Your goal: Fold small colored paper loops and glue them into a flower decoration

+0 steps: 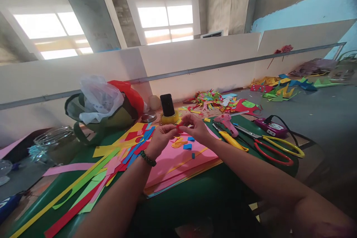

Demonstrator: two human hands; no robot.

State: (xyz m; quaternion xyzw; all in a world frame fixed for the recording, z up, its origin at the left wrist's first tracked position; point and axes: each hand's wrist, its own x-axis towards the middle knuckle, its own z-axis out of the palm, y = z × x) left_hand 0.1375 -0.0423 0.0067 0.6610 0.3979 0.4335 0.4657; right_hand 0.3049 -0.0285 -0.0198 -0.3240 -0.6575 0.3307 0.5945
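My left hand (pixel 163 135) and my right hand (pixel 195 130) meet above a stack of pink paper sheets (pixel 167 171). Between their fingertips is a small red piece of paper (pixel 177 128), pinched from both sides. Its exact shape is too small to make out. Below the hands, small blue paper pieces (pixel 187 147) and a folded yellow-orange paper piece (pixel 178 143) lie on the pink sheets. To the left, coloured paper strips (pixel 111 167) spread over the green table cover. A green bead bracelet circles my left wrist.
At right lie scissors (pixel 273 148) with red and yellow handles, a yellow cutter (pixel 232 140), a pink glue gun (pixel 227 123) and a purple power box (pixel 270 127). Behind stand a phone (pixel 167 105) on a tape roll (pixel 169 118) and a bag (pixel 117 115). Paper scraps (pixel 209 99) are heaped near the wall.
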